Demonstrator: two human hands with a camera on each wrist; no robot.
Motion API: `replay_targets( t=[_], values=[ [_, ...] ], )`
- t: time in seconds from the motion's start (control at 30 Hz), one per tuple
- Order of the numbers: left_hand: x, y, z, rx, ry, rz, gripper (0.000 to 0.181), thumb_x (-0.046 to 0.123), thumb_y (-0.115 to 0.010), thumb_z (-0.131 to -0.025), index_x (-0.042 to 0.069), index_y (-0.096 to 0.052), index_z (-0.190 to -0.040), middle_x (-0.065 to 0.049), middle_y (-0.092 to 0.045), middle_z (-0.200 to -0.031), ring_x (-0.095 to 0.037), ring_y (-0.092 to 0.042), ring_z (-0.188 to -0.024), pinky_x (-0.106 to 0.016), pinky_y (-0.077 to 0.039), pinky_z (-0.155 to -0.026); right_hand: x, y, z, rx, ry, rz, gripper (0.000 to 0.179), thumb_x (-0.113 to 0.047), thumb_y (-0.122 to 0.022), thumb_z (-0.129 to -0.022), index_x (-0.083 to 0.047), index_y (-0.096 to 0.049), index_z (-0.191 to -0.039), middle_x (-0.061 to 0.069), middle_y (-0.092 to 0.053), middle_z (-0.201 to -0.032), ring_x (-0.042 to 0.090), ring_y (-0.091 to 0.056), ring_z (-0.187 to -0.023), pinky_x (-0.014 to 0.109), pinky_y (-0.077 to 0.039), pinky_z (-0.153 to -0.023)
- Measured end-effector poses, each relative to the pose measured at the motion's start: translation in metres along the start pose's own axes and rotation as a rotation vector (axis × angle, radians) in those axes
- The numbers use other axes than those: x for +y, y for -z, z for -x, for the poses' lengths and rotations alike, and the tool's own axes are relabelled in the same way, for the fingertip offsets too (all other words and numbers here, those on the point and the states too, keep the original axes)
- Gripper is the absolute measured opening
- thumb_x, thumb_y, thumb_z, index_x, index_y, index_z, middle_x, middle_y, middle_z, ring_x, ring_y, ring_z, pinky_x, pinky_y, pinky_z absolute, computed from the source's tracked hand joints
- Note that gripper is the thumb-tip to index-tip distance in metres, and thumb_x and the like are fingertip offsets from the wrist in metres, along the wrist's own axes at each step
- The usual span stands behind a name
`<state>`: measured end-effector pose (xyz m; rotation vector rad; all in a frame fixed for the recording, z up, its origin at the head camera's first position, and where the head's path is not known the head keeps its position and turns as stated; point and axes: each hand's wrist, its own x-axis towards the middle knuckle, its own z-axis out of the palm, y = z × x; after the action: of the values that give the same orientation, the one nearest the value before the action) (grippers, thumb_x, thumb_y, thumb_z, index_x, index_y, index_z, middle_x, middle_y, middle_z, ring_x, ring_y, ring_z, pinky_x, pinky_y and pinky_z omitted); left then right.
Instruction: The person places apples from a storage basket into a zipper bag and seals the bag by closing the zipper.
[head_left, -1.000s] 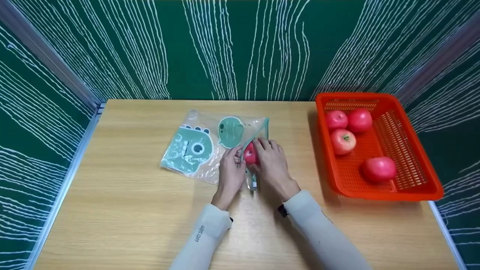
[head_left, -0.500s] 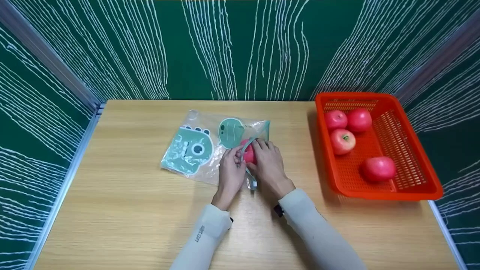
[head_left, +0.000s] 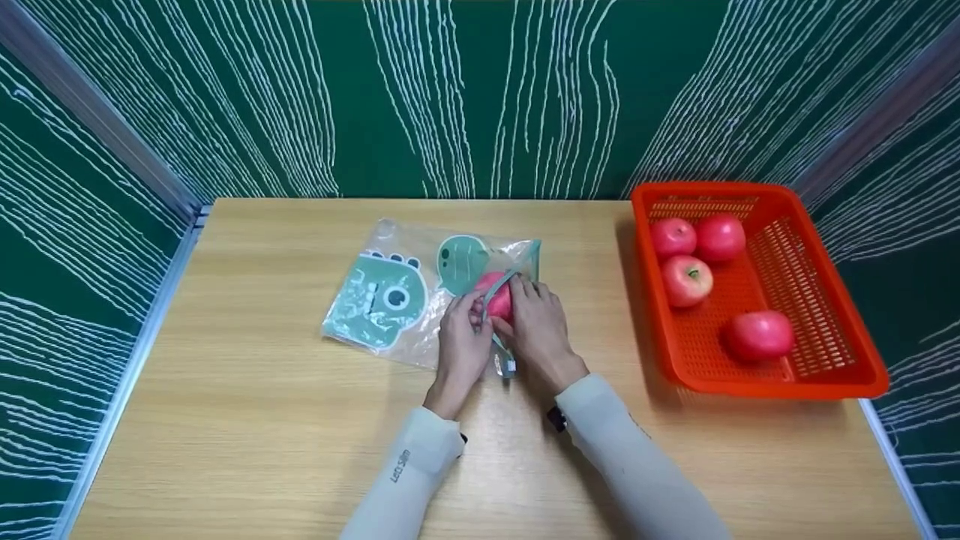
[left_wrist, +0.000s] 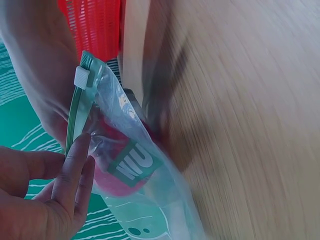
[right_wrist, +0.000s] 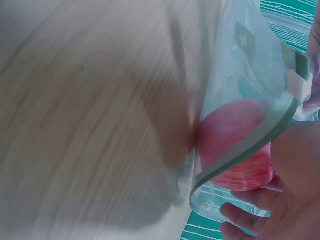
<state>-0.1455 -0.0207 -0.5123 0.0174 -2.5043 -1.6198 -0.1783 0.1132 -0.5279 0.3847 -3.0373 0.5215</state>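
The left grip [head_left: 463,337] is pinching the edge of the clear zip bag [head_left: 430,301], while the right grip [head_left: 540,326] is holding a red apple [head_left: 502,303]. The apple is looking firm and fairly weighty, its smooth skin probably slippery (bruising is seeming a risk), so its widest part is likely offering the surest hold. The bag is appearing light and limp, its stiffer green zip strip [right_wrist: 242,149] probably giving better purchase. The apple is sitting partly inside the bag's mouth, between both grips, touching the right.
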Motion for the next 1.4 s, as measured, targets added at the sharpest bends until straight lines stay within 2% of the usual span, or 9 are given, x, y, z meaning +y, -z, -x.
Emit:
replay_targets(
  t=[0.23,0.37,0.7,0.93,1.03,1.23,1.4],
  values=[
    [0.000,0.000,0.000,0.003,-0.015,0.001,0.044,-0.016,-0.069,-0.089,-0.005,-0.068,-0.131,-0.015,-0.065,-0.105,-0.021,-0.062,-0.089,-0.029,-0.057,-0.080,0.006,0.003,0.003,0.001,-0.017,0.010,0.093,-0.050,-0.073,-0.097,0.006,-0.034,-0.159,0.030,-0.044,-0.159,0.048,-0.051,-0.135,0.058,-0.044,-0.115],
    [0.000,0.000,0.001,0.009,-0.028,0.004,0.044,-0.016,-0.069,-0.088,-0.006,-0.068,-0.131,-0.014,-0.064,-0.104,-0.021,-0.061,-0.088,-0.029,-0.056,-0.079,0.007,0.003,0.006,0.027,0.007,0.014,0.096,-0.051,-0.076,-0.095,0.008,-0.033,-0.158,0.033,-0.045,-0.156,0.051,-0.050,-0.134,0.060,-0.045,-0.113],
    [0.000,-0.002,0.002,0.000,-0.008,-0.004,0.043,-0.016,-0.069,-0.090,-0.007,-0.067,-0.131,-0.014,-0.063,-0.104,-0.021,-0.061,-0.089,-0.032,-0.058,-0.081,0.011,0.011,0.015,0.053,0.009,-0.010,0.093,-0.045,-0.079,-0.094,0.009,-0.036,-0.156,0.033,-0.050,-0.149,0.051,-0.052,-0.132,0.061,-0.045,-0.112],
    [-0.001,-0.002,0.002,-0.003,-0.006,0.011,0.044,-0.016,-0.069,-0.089,-0.008,-0.066,-0.132,-0.014,-0.064,-0.104,-0.021,-0.062,-0.090,-0.030,-0.057,-0.081,0.016,0.032,0.024,-0.063,-0.086,0.032,0.091,-0.049,-0.073,-0.098,0.005,-0.034,-0.160,0.032,-0.041,-0.159,0.050,-0.043,-0.143,0.062,-0.036,-0.121],
    [-0.001,-0.002,0.003,-0.005,-0.012,0.002,0.044,-0.016,-0.069,-0.089,-0.008,-0.066,-0.131,-0.014,-0.064,-0.104,-0.021,-0.062,-0.090,-0.030,-0.057,-0.081,0.020,0.041,0.028,-0.081,-0.100,0.055,0.092,-0.050,-0.072,-0.098,0.005,-0.033,-0.161,0.031,-0.037,-0.162,0.051,-0.039,-0.146,0.063,-0.033,-0.122],
    [-0.001,-0.002,0.003,-0.001,-0.021,0.007,0.043,-0.016,-0.068,-0.088,-0.008,-0.066,-0.131,-0.014,-0.064,-0.104,-0.021,-0.062,-0.089,-0.029,-0.057,-0.080,0.029,0.055,0.039,-0.069,-0.062,0.073,0.089,-0.046,-0.072,-0.099,0.003,-0.032,-0.162,0.029,-0.033,-0.166,0.050,-0.035,-0.150,0.064,-0.027,-0.125],
    [-0.002,-0.002,0.003,0.016,-0.040,0.022,0.043,-0.018,-0.065,-0.087,-0.008,-0.067,-0.129,-0.013,-0.063,-0.102,-0.019,-0.061,-0.087,-0.027,-0.056,-0.078,0.038,0.063,0.049,-0.012,0.018,0.127,0.081,-0.039,-0.072,-0.100,0.007,-0.038,-0.157,0.031,-0.037,-0.162,0.051,-0.039,-0.146,0.063,-0.030,-0.124]
  ],
)
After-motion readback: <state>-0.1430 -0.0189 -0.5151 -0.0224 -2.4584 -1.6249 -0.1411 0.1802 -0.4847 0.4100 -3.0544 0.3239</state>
